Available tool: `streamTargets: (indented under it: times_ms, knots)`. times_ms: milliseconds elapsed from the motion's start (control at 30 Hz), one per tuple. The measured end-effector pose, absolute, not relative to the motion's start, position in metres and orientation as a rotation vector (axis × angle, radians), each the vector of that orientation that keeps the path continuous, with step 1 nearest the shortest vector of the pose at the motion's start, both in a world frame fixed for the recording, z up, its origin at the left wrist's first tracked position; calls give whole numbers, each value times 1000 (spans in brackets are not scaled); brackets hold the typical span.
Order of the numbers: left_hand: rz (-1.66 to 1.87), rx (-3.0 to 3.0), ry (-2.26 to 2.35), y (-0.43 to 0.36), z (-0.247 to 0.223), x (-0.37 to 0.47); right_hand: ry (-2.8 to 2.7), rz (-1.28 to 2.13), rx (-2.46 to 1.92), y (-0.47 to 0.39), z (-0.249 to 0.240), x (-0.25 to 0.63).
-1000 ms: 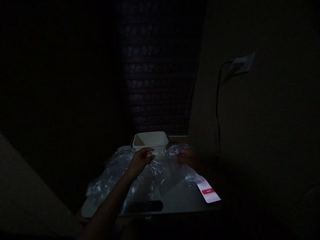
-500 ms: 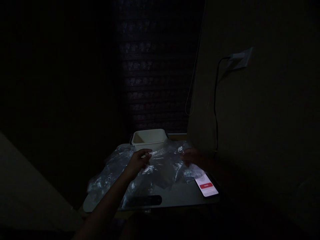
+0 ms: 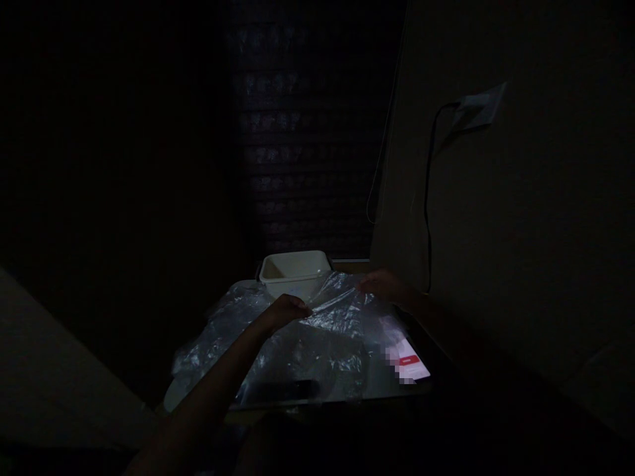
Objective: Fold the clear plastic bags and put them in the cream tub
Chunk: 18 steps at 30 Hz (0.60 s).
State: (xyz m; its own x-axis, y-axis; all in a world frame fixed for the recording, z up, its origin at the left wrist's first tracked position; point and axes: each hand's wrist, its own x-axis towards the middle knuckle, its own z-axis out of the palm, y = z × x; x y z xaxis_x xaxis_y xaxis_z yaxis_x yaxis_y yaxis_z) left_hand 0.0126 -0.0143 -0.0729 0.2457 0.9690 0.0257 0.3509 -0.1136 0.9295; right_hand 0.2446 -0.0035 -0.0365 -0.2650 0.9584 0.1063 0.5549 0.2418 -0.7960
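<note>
At the near side of the pale tabletop (image 3: 380, 391), a lit phone (image 3: 415, 363) lay to the right, and loose film (image 3: 213, 347) spread to the left. Farther in, the left hand (image 3: 288, 309) and right hand (image 3: 383, 285) pinched clear plastic (image 3: 337, 307), 1 stretch drawn fairly taut between the 2, though gloom made the right fingertips hard to judge. Beyond stood a white bin (image 3: 292, 287), then a dark slatted blind (image 3: 278, 155).

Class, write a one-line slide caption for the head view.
In dim light, left hand and right hand hold clear plastic between them, a pale tub behind and lit phone nearby.
</note>
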Motion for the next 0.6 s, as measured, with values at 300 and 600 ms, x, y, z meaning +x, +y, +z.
streamTargets:
  times_ms: [300, 600]
  knots:
    - [1284, 1846, 1261, 1, -31, 23, -1772, 58, -1181, -42, 2, 242]
    - [816, 2567, 1400, -43, -130, 11, -2312, -211, -1294, -101, -133, 248]
